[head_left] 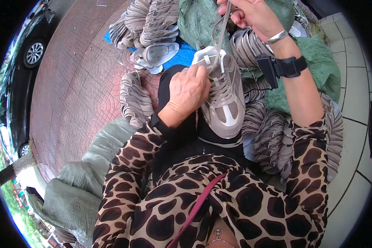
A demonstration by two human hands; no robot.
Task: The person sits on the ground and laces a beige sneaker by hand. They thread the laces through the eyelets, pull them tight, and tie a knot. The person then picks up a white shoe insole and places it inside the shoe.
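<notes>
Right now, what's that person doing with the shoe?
A person sits with a grey sneaker resting on their lap. The left hand holds the shoe steady near its lace holes, while the right hand pulls a grey shoelace up and away, stretched tight. The lace is threaded through most of the shoe. Bundles of grey insoles lie around on green sacks and the brick pavement.
</notes>
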